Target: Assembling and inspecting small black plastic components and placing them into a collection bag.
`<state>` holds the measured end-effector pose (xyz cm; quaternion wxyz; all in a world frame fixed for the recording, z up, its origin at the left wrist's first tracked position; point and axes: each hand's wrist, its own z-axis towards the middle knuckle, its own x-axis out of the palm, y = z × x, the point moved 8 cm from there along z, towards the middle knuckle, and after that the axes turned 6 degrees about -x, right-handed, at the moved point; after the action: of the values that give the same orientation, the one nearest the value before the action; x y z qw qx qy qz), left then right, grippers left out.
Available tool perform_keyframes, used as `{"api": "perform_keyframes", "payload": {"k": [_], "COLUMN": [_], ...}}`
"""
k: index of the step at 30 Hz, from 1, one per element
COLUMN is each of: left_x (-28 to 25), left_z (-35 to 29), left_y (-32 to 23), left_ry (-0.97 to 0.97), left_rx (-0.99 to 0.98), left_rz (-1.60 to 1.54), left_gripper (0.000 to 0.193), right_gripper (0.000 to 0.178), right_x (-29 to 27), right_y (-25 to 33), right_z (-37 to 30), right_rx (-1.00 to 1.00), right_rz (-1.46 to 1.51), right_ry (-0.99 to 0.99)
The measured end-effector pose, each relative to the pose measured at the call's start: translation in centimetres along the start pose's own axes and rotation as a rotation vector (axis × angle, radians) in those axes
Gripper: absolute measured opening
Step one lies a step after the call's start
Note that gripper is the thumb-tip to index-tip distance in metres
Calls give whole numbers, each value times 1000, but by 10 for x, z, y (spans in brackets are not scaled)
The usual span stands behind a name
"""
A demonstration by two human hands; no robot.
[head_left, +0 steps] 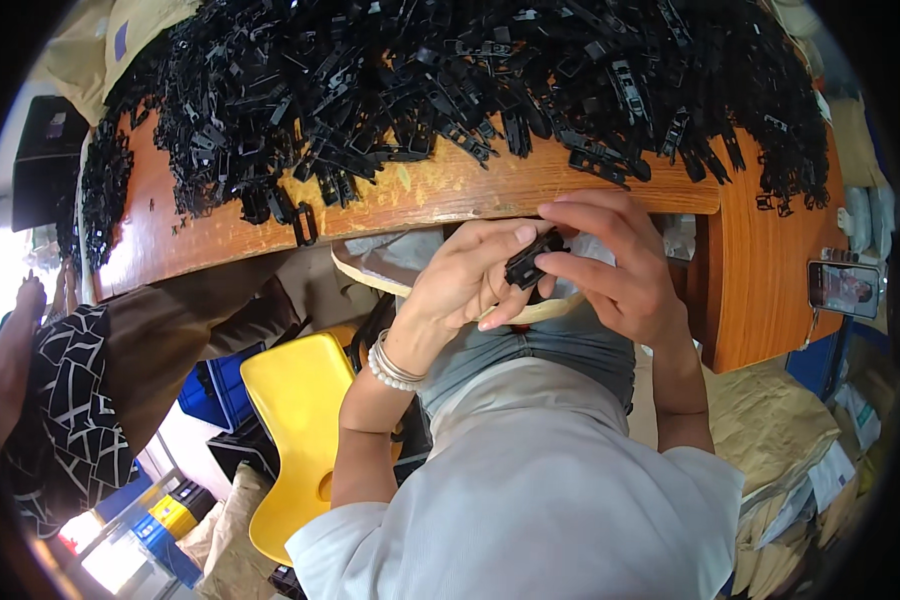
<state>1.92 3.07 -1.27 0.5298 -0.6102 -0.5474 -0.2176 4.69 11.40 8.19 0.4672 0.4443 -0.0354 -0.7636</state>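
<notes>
Orange-brown wood fills the top of our view: a worn table (220, 225) whose far part is buried under a big heap of black plastic clips (450, 80), with one stray clip (305, 224) lying apart near the front edge. Just below that edge we hold our hands together over our lap. Our left hand (465, 275) has its fingers curled, the thumb pressed along the top of a small black plastic part (532, 259), and our right hand (610, 260) pinches the same part from the other side with its thumb and forefinger, the remaining fingers arched above it. So the part sits between both hands, touching each, just in front of the table edge and above a shallow pale tray (370, 272) resting on our knees (its contents are hidden by the hands). A beaded bracelet (395, 368) circles our left wrist. To our left stands a yellow chair (295, 400), and beyond it another person in a black-and-white patterned top (75, 400) is near the table's left end. At the right, a phone (846, 288) with a lit screen lies on the table's side wing, and brown paper sacks (770, 440) are piled below it.
</notes>
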Motion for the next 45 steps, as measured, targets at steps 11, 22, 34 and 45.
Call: {"api": "perform_keyframes", "payload": {"k": [11, 22, 34, 45], "left_x": [-15, -5, -27, -15], "left_z": [-12, -20, -20, -15], "left_y": [-51, -91, -40, -34], "left_ry": [-478, -834, -406, -446], "left_rx": [347, 920, 256, 318], "left_rz": [988, 2073, 505, 623], "left_gripper": [12, 15, 29, 16], "right_gripper": [14, 11, 12, 25], "right_x": [-1, 12, 24, 43], "right_y": [-32, -63, -56, -57], "right_z": [-29, -62, -49, -48], "right_rx": [264, 739, 733, 822], "right_rz": [466, 661, 282, 746], "right_ry": [-269, -590, -366, -364]}}
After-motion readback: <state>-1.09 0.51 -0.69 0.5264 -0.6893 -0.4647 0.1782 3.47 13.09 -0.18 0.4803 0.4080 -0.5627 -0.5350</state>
